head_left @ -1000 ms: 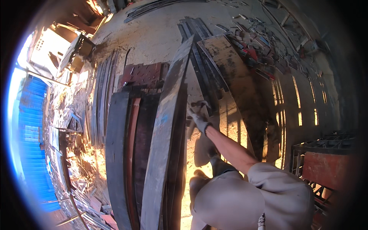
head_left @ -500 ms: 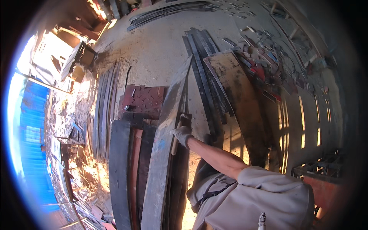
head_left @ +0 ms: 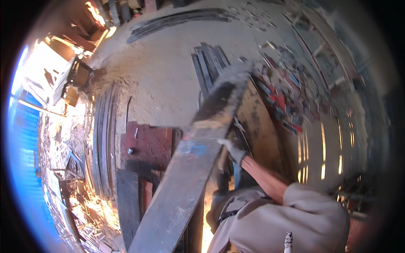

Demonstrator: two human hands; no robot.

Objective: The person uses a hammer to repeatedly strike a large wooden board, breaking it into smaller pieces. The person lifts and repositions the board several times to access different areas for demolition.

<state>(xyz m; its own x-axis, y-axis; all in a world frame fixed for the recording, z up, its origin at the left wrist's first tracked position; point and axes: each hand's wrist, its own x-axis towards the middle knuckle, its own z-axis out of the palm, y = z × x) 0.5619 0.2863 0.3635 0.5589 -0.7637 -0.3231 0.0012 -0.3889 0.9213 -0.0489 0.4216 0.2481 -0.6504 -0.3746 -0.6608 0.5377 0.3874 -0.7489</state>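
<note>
Plank (head_left: 185,177) slants from lower left to upper right, gloved right hand (head_left: 233,150) gripping its edge.

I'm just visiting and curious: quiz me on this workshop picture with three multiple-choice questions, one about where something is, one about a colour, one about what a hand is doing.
1. Where does the red metal plate lie?
A. left of the long plank
B. on the person's shoulder
C. right of the gloved hand

2. What colour is the corrugated sheet at the far left edge?
A. green
B. blue
C. white

3. What is the right hand doing?
A. hanging free in the air
B. resting on the long plank
C. holding a cup

Answers:
A, the plate sits on the ground left of the plank.
B, the sheet shows bright blue.
B, the gloved hand lies against the plank's right edge.
</note>
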